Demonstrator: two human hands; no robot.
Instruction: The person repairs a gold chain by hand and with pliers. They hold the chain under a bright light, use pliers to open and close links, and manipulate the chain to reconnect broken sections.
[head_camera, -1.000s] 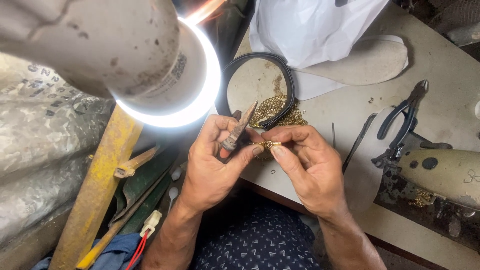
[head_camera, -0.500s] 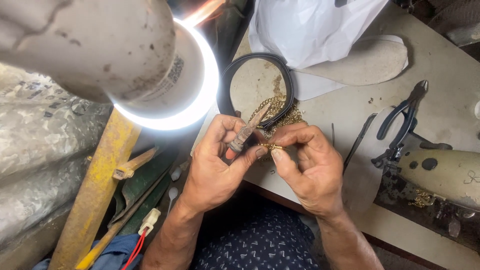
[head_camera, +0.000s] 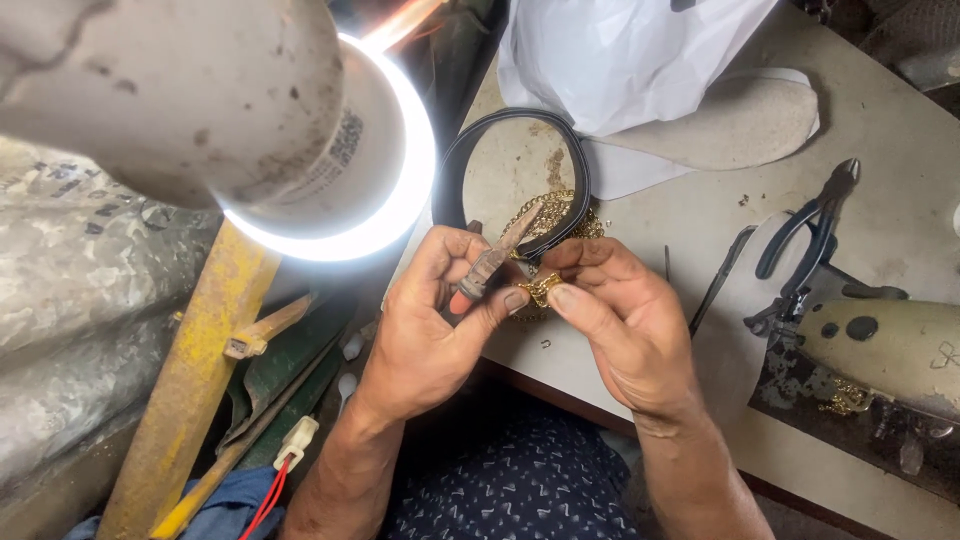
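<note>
My left hand (head_camera: 430, 320) grips a small rusty pair of pliers (head_camera: 495, 255), its tip pointing up and to the right. My right hand (head_camera: 620, 320) pinches a small gold chain piece (head_camera: 541, 289) between thumb and fingertips. Both hands meet over the near edge of the worktable (head_camera: 900, 240), and the chain piece sits between my left thumb and my right fingertips. Just behind my hands a heap of gold chain (head_camera: 555, 212) lies inside a black ring (head_camera: 470, 160).
A lit lamp (head_camera: 300, 140) hangs close at the upper left. A white plastic bag (head_camera: 630, 50) and a beige shoe insole (head_camera: 740, 120) lie at the back. Blue-handled pliers (head_camera: 815, 230) and a cream-coloured machine (head_camera: 890, 345) are on the right. A yellow beam (head_camera: 190, 390) stands left.
The hands stay together at the table edge with the same hold. The pliers' tip has shifted slightly; the view has drifted a little.
</note>
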